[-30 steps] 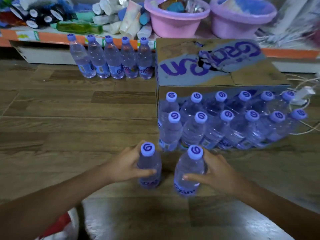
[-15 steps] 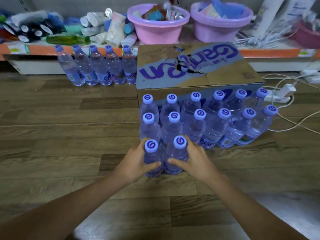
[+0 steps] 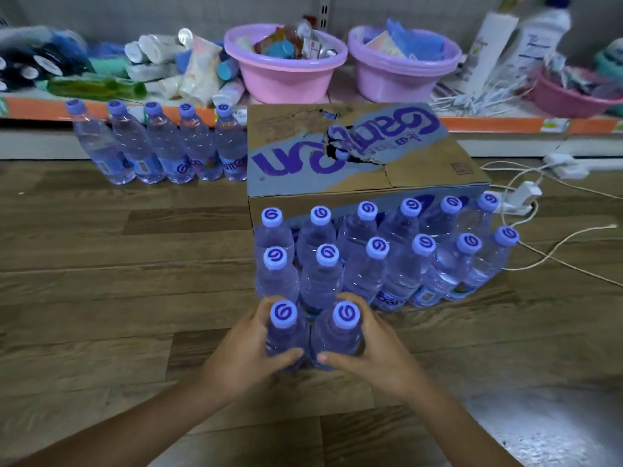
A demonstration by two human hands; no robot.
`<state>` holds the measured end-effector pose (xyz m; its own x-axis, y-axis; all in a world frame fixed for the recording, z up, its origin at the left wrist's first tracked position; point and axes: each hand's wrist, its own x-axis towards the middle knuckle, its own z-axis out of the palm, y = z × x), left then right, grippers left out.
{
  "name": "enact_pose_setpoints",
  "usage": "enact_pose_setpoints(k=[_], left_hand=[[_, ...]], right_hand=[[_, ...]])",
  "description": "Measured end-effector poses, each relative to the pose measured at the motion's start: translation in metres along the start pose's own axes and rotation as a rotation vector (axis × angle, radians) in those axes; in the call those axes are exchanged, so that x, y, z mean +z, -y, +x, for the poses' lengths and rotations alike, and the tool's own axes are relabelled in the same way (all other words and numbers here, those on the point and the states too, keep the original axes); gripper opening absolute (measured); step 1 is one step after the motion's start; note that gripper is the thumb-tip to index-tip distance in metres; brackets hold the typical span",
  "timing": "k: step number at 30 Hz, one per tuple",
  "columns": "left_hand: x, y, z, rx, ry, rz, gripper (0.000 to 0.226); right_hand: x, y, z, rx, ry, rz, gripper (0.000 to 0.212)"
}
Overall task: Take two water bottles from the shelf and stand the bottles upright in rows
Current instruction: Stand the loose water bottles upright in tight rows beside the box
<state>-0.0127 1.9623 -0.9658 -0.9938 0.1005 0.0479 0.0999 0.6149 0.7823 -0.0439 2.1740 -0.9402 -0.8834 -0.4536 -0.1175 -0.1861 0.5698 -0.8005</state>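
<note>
In the head view, the left hand point(image 3: 247, 357) gripped one water bottle point(image 3: 286, 335), fingers curled round its far side and thumb across its front. The right hand point(image 3: 372, 353) held a second water bottle point(image 3: 338, 337) the same way. Both bottles stood upright on the wooden floor point(image 3: 118, 298), side by side and touching or nearly so, each with a lilac cap bearing a dark swirl.

Just beyond them stood two rows of upright bottles point(image 3: 377, 261), six in each, caps alike. The held pair sat directly in front of the two leftmost bottles of the nearer row, close enough that I could not tell whether they touched.

Behind the rows was a cardboard box point(image 3: 354, 153) with a torn top printed in purple lettering; the far row stood against its front face. To the box's left, five more bottles point(image 3: 161, 146) lined up against the low shelf point(image 3: 40, 107), the leftmost leaning a little.

On the shelf lay a green bottle point(image 3: 97, 89) on its side, a heap of tubes point(image 3: 188, 69), and two pink basins point(image 3: 286, 59) point(image 3: 404, 62) filled with small goods. White cables point(image 3: 553, 244) and a plug strip point(image 3: 566, 165) lay on the floor to the right of the box.
</note>
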Motion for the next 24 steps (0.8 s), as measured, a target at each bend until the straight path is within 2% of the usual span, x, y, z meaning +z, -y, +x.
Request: enact_pose_setpoints(k=[3,5,8,9,11,13,14,17,19,21,24], left_hand=[[-0.004,0.007,0.000,0.004,0.016,0.030,0.077],[-0.014,0.010,0.003,0.018,0.113,0.015,0.088],[-0.040,0.014,0.012,0.041,0.317,-0.072,0.080],[-0.051,0.016,0.016,0.060,0.333,-0.090,0.079],[-0.076,0.027,0.028,0.097,0.303,-0.076,0.073],[-0.108,0.042,0.042,0.090,0.243,-0.077,0.054],[-0.126,0.051,0.050,0.066,0.206,-0.071,0.052],[-0.174,0.086,0.074,-0.003,0.049,-0.004,0.082],[-0.203,0.109,0.092,-0.053,-0.034,0.026,0.081],[-0.227,0.130,0.111,-0.111,-0.046,-0.005,0.079],[-0.248,0.155,0.152,-0.153,-0.047,-0.102,0.062]], right_hand=[[-0.012,0.013,-0.003,0.027,-0.071,-0.028,0.072],[-0.025,0.027,-0.002,0.015,-0.151,-0.047,0.066],[-0.036,0.058,0.013,-0.056,-0.303,-0.056,0.070],[-0.037,0.072,0.021,-0.088,-0.335,-0.065,0.070],[-0.033,0.103,0.043,-0.149,-0.336,-0.082,0.065],[-0.021,0.135,0.069,-0.193,-0.275,-0.093,0.059],[-0.013,0.150,0.084,-0.196,-0.239,-0.083,0.055],[0.014,0.184,0.136,-0.154,-0.129,-0.042,0.033],[0.032,0.195,0.180,-0.125,-0.095,-0.052,0.026],[0.046,0.199,0.225,-0.067,-0.130,-0.011,0.023],[0.060,0.193,0.293,0.039,-0.183,0.064,0.023]])
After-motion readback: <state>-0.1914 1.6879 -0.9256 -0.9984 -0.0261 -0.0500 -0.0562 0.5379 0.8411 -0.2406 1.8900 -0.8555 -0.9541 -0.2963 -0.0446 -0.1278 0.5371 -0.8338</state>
